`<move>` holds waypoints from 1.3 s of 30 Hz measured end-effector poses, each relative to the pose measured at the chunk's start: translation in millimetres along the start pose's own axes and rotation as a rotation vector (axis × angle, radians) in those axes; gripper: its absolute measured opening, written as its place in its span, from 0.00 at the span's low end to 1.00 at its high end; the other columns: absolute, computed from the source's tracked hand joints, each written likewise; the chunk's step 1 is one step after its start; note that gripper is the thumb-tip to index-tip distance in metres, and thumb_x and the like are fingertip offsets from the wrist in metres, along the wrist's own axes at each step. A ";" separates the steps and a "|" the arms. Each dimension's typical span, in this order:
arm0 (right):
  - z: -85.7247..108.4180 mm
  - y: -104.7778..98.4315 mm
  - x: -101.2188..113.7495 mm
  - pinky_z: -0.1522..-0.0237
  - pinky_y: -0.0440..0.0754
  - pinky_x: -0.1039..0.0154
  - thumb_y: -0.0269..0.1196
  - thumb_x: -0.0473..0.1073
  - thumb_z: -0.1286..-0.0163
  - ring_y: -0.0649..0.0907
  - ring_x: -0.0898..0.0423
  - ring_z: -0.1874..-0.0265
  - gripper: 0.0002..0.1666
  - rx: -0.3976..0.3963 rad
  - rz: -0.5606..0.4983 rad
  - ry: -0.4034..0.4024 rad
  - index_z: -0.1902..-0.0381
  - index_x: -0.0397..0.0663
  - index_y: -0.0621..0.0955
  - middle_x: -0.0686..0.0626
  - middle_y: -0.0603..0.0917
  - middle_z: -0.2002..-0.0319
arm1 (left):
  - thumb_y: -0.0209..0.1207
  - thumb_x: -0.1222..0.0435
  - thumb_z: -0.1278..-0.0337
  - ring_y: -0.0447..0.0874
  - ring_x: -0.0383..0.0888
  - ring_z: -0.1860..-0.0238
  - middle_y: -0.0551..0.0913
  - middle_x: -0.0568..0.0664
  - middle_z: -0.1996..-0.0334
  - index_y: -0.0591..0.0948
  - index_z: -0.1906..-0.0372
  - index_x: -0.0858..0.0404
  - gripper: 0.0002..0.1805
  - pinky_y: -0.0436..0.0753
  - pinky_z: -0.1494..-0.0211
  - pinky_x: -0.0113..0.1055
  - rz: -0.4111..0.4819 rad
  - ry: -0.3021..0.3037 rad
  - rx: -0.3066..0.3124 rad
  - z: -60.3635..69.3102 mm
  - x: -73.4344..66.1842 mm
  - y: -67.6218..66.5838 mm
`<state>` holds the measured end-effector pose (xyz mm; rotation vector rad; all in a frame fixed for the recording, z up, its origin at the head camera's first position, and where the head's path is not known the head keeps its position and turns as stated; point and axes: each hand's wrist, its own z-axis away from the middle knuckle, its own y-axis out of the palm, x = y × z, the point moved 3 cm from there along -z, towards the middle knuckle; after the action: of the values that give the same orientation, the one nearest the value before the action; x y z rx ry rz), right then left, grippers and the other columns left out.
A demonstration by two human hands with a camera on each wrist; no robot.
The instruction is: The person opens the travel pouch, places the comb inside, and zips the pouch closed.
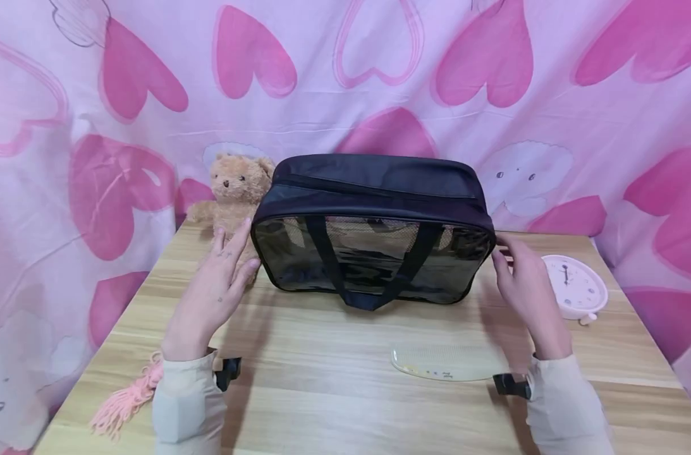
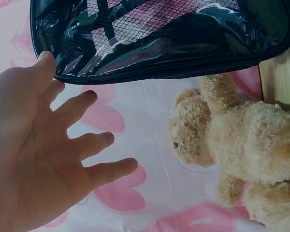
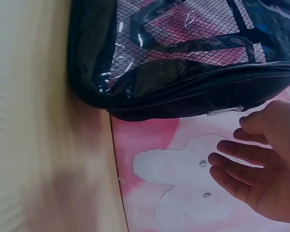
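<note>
A black zip bag (image 1: 373, 183) with see-through panels and a dark strap handle (image 1: 373, 300) stands upright on the wooden table. At its left end is my left hand (image 1: 217, 294), fingers spread; in the left wrist view its thumb tip (image 2: 47, 57) meets the bag's edge, or nearly so. By the bag's right end is my right hand (image 1: 524, 284), its fingers loosely bent and holding nothing. The right wrist view shows a small gap between those fingers (image 3: 241, 154) and the bag (image 3: 183, 92). What is inside the bag cannot be made out.
Behind my left hand sits a tan teddy bear (image 1: 237, 183). A pale comb (image 1: 450, 363) lies in front of the bag, and a pink round clock (image 1: 575, 287) is beyond my right hand. Pink yarn (image 1: 131, 395) lies near my left sleeve. A heart-print curtain (image 1: 379, 76) hangs behind.
</note>
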<state>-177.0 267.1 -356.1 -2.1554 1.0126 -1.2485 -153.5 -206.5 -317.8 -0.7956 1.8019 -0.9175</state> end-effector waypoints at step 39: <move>-21.5 4.9 -1.1 0.72 0.77 0.75 0.56 0.27 0.34 0.78 0.70 0.76 0.09 -0.102 -0.351 0.141 0.55 0.32 0.76 0.57 0.80 0.72 | 0.50 0.58 0.30 0.75 0.57 0.46 0.65 0.56 0.34 0.49 0.24 0.43 0.35 0.73 0.47 0.51 0.168 0.113 -0.114 -4.0 -4.7 10.4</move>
<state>-197.9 264.4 -349.5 -2.4282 0.7871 -1.5563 -156.9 -196.3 -323.4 -0.6618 2.0013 -0.7689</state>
